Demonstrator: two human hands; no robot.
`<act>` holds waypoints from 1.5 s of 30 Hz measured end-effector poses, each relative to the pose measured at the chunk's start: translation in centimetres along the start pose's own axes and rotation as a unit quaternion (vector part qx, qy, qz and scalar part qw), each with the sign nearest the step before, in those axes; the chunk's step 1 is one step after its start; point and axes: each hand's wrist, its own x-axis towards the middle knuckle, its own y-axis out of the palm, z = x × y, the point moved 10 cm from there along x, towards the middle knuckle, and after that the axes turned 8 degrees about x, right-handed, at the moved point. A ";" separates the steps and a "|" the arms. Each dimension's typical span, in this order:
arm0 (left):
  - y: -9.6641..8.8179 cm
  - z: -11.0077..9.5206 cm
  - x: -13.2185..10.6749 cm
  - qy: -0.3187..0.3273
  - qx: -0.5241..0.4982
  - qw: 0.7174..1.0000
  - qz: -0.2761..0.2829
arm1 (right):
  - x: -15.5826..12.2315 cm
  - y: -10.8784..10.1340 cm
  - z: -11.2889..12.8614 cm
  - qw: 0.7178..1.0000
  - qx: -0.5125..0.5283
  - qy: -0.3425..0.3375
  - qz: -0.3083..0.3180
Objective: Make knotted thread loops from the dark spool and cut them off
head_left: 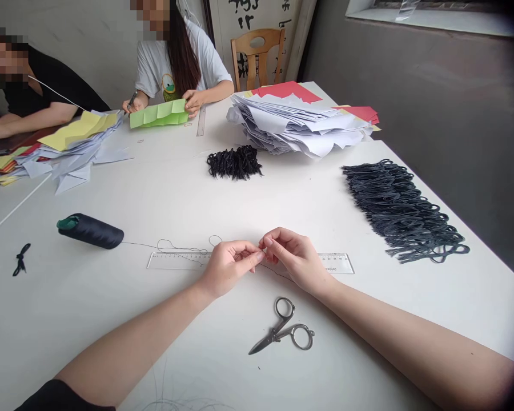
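My left hand (pixel 229 265) and my right hand (pixel 293 257) meet fingertip to fingertip just above a clear plastic ruler (pixel 171 260) on the white table (pixel 154 194). Both pinch a thin dark thread (pixel 184 249) that loops over the ruler and runs left to a dark spool (pixel 92 230) lying on its side. Small metal scissors (pixel 282 331) lie shut on the table just in front of my hands, untouched.
A row of dark looped cords (pixel 400 211) lies at the right, a smaller black pile (pixel 235 162) at centre back. A stack of white and red paper (pixel 295 123) sits beyond. Two people across the table handle coloured paper (pixel 159 113). A small black knot (pixel 21 258) lies far left.
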 end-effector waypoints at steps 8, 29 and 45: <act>-0.1 0.3 0.0 -0.004 -0.005 1.000 -0.002 | -0.1 0.3 -0.1 1.000 0.001 0.008 0.025; -0.2 0.2 -0.1 -0.008 -0.012 1.000 -0.006 | 0.0 0.8 0.4 0.996 -0.068 -0.009 0.048; -0.1 -2.3 -1.0 0.080 0.034 0.996 -0.025 | -0.4 0.9 1.8 0.998 0.049 -0.030 0.033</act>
